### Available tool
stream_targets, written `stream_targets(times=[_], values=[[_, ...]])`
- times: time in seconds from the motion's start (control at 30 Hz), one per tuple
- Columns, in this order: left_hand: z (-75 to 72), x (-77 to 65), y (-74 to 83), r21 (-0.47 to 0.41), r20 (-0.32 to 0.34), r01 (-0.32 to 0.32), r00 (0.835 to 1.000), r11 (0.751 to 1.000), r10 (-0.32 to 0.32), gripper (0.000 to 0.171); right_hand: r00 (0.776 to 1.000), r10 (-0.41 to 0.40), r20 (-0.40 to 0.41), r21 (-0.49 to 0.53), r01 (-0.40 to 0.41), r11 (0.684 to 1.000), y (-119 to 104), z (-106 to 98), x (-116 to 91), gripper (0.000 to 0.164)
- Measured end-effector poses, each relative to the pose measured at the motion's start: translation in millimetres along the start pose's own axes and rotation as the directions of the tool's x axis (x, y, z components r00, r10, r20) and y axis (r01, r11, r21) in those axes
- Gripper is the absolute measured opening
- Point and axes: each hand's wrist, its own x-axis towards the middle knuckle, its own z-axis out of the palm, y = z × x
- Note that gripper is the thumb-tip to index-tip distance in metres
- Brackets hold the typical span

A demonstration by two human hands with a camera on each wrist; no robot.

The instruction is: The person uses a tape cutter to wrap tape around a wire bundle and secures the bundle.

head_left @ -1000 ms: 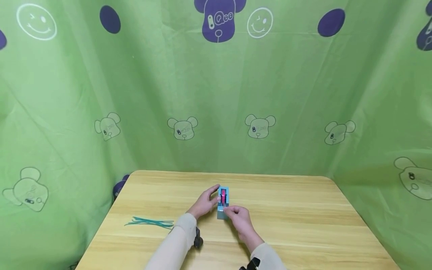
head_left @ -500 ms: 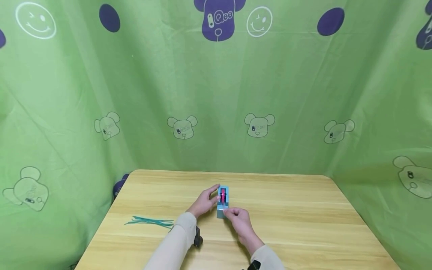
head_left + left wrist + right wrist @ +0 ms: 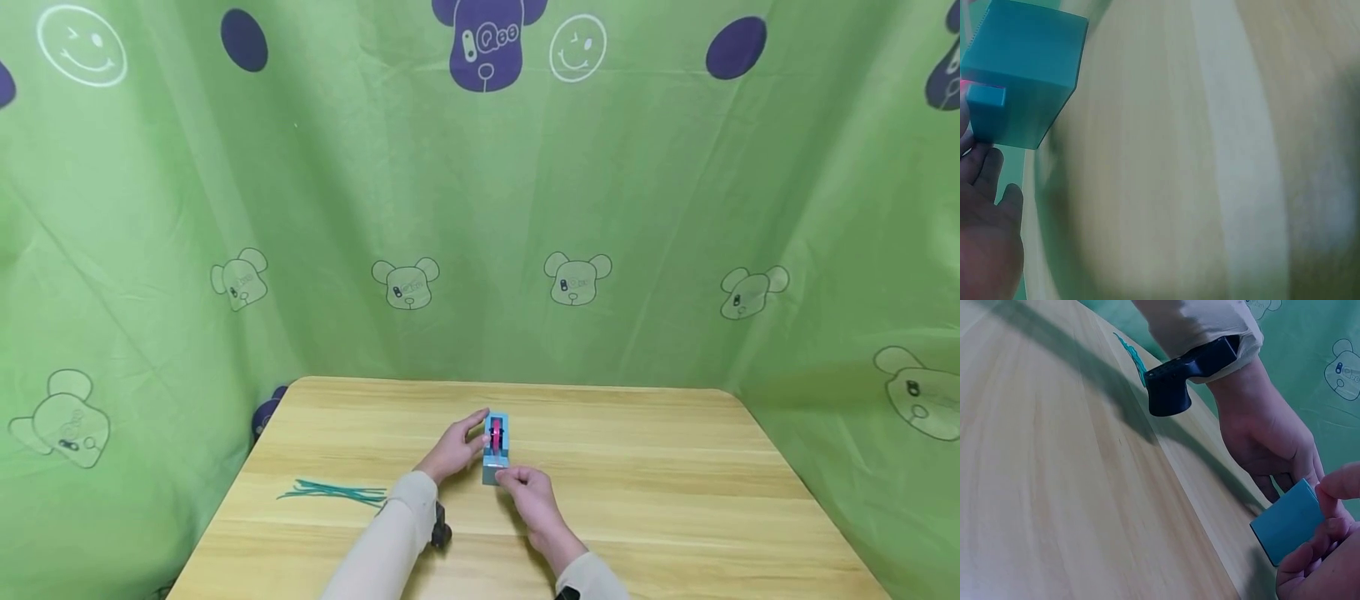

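A light-blue tape dispenser stands on the table, its pink-cored tape roll seated in the top. My left hand holds the dispenser from its left side, with fingers toward the far end and the thumb by the roll. At the front end, my right hand pinches the clear tape's end between thumb and forefinger; the strip itself is barely visible. In the left wrist view, the dispenser partly hides the left fingers. The right wrist view shows the right hand close against the dispenser's front.
Several thin teal strips lie in a loose bundle on the wooden table, left of the left forearm. A green printed curtain hangs behind the table and at its sides. A black wrist camera sits on the left cuff.
My right hand has drawn slightly toward me, from the dispenser's front top to just below its front edge. The left hand and the dispenser have stayed in place.
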Motion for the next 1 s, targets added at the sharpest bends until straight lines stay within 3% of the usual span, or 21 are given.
stream_targets(times=[0.23, 0.8, 1.0], values=[[-1.5, 0.1, 0.9, -0.037, 0.027, 0.02, 0.999, 0.999, -0.019, 0.058, 1.0, 0.001, -0.001, 0.014, 0.0, 1.0, -1, 1, -6, 0.025], [-3.5, -0.3, -1.1, 0.003, 0.034, 0.026, 0.999, 1.0, -0.026, 0.058, 0.999, 0.036, 0.012, 0.052, -0.037, 0.998, 1, 2, -18, 0.024], [-3.2, 0.5, -1.2, 0.038, 0.026, 0.002, 1.0, 0.999, -0.003, 0.058, 1.0, 0.026, -0.001, 0.055, -0.026, 0.998, 3, 2, -20, 0.027]])
